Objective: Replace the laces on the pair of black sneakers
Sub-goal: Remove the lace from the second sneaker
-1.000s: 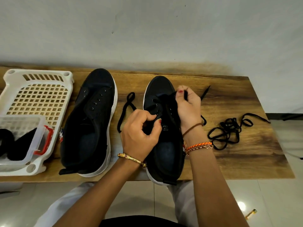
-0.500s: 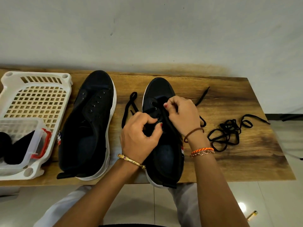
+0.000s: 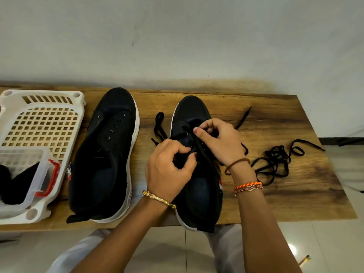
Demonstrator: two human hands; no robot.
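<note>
Two black sneakers with white soles lie toes-away on the wooden table [image 3: 275,203]. The left sneaker [image 3: 106,154] has bare eyelets and no lace. The right sneaker [image 3: 195,190] is partly laced with a black lace [image 3: 159,125] whose ends trail to both sides. My left hand [image 3: 167,170] grips the sneaker's left eyelet flap, thumb and fingers curled over it. My right hand [image 3: 218,140] pinches the lace above the eyelets near the tongue. A loose black lace [image 3: 275,160] lies in a tangle to the right.
A white perforated basket [image 3: 41,123] stands at the left end of the table. Inside it sits a clear plastic box [image 3: 29,174] with red clips, holding something black. A pale wall runs behind the table. Tiled floor and my knees show below the front edge.
My right hand has come down from a raised pull onto the eyelets of the right sneaker, still pinching the lace. The left hand has kept its grip on the flap.
</note>
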